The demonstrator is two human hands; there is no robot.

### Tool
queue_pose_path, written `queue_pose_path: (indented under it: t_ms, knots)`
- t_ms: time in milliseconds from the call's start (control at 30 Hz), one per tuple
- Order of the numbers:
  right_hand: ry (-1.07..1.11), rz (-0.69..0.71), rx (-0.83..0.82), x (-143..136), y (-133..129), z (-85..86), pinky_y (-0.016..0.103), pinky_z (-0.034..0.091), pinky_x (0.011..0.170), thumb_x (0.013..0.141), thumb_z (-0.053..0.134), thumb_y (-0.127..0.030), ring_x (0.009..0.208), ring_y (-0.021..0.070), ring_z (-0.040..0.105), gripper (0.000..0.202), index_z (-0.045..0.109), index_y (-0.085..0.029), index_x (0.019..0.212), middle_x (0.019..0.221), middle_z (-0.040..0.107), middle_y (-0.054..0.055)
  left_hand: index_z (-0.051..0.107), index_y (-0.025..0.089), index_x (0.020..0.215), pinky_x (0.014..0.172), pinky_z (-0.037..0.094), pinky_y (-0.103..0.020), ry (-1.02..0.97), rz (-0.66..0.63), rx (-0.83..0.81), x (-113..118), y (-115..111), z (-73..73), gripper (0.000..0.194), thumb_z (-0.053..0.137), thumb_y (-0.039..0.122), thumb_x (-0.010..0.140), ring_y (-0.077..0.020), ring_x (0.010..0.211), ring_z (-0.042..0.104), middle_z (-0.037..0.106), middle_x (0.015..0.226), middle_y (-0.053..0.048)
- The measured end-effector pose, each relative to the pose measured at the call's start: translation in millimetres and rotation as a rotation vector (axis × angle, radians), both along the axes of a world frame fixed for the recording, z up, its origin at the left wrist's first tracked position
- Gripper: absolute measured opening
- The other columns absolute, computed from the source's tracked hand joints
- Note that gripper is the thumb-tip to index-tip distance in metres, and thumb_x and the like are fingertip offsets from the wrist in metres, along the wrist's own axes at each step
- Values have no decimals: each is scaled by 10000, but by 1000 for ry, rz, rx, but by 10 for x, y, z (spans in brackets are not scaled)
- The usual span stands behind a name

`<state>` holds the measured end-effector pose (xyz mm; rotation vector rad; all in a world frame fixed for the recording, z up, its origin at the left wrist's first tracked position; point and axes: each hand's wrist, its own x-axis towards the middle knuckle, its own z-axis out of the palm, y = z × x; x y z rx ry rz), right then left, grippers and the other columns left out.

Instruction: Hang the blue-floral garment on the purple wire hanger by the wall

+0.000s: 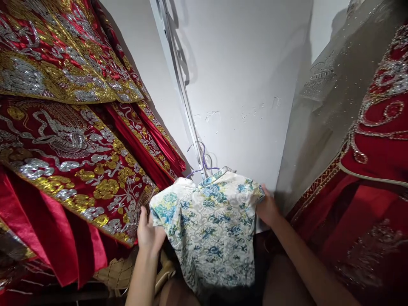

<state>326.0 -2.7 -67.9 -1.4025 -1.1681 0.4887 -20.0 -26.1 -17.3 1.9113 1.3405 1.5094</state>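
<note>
A white short-sleeved cheongsam (213, 229) with blue, green and yellow flowers and a stand-up collar hangs in front of me on a purple hanger (203, 163). Its front faces me, and the lower end fades into shadow. My left hand (149, 233) is at the sleeve on the left, thumb raised and apart from the cloth, with part of the hand behind the sleeve. At the other sleeve, my right hand (266, 208) grips the cuff edge; most of its fingers are hidden. The hanger's hook is at a metal rail (178, 80).
Red garments (73, 140) with gold and silver embroidery hang close on the left. On the right hangs a red beaded dress (379, 140), beside a sheer glittery fabric (321, 97). A pale wall (245, 76) with chipped paint stands behind the rail.
</note>
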Motion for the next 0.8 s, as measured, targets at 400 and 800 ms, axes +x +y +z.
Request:
queue_pose_path:
  t_ms: [400, 800]
  knots:
    - [856, 135, 134, 150, 74, 578, 322, 579, 579, 606, 844, -574, 713, 261, 725, 491, 665, -208, 879, 730, 732, 37, 686, 189, 1045, 859, 474, -316, 306, 135, 82, 3, 180, 840, 303, 604, 435, 888, -232, 953, 641, 710, 1036, -62]
    - [844, 100, 147, 203, -158, 515, 317, 588, 639, 762, 731, -597, 798, 248, 725, 448, 663, -232, 1013, 853, 739, 34, 655, 188, 960, 756, 415, -324, 505, 131, 359, 720, 585, 949, 252, 499, 386, 971, -218, 826, 565, 641, 873, -64]
